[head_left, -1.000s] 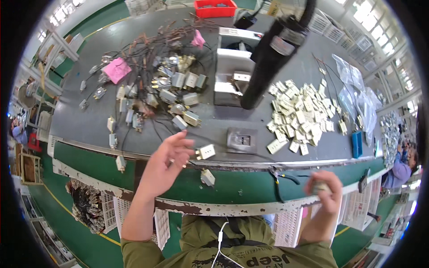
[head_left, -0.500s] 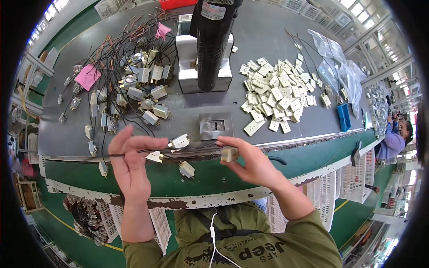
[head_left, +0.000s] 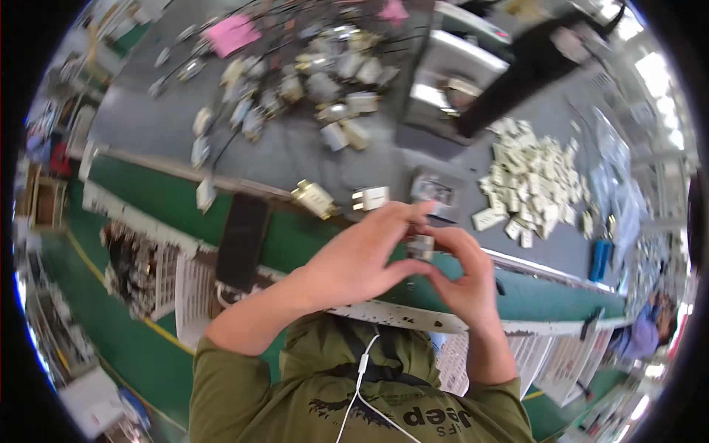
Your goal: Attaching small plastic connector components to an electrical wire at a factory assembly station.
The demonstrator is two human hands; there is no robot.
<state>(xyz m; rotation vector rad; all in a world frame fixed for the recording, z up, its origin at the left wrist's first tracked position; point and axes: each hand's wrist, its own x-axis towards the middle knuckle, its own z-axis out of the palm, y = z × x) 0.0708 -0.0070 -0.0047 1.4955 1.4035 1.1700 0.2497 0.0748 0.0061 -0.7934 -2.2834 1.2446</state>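
Note:
Ahead of my body, above the bench's front edge, both hands meet at a small pale-and-grey block-shaped electrical part (head_left: 421, 248). My left hand (head_left: 358, 258) reaches across from the left, its thumb and fingers closed at the part. From the other side, my right hand (head_left: 469, 277) pinches it between thumb and forefinger. Fingers hide some of the part, and blur hides its detail. Just beyond the hands is a square metal fixture (head_left: 439, 190). Two cream parts with metal prongs, one nearer (head_left: 371, 198) and one farther left (head_left: 314, 199), lie along the edge.
Wired parts (head_left: 325, 85) crowd the left of the bench, with a pink scrap (head_left: 231, 35). A black-columned machine (head_left: 517, 74) stands behind the fixture. To its right are piled cream blocks (head_left: 535, 181), a blue holder (head_left: 600, 260) and plastic bags (head_left: 620, 170). A dark flat rectangle (head_left: 244, 240) is left.
My left hand has swung right from the dark wires to the part at my right hand. The view has turned and shifted, so the bench appears tilted.

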